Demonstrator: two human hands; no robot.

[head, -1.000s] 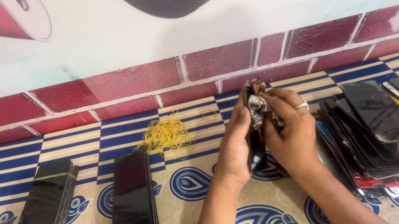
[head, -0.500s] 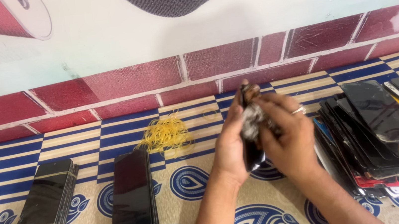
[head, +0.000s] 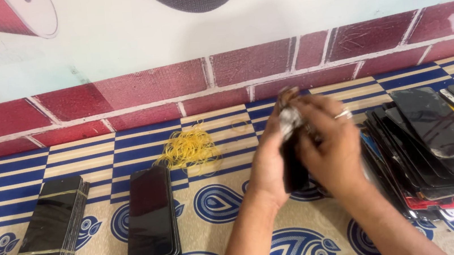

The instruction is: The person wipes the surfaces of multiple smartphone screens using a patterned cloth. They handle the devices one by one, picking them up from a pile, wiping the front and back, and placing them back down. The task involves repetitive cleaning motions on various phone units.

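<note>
Left hand (head: 269, 159) and right hand (head: 329, 147) clamp 1 dark, upright phone stack (head: 294, 165), blurred on top.

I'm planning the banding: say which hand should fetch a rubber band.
Left, probably. The left hand is nearer the yellow rubber bands; the right hand keeps a grip on the dark stack.

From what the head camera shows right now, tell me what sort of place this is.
Probably a phone repair or parts-sorting spot, set up on a patterned mat by a brick-painted wall. Banded stacks of dark phone screens, a loose heap of them and a pile of yellow rubber bands point that way. Both hands, left hand and right hand, grip another stack.
</note>
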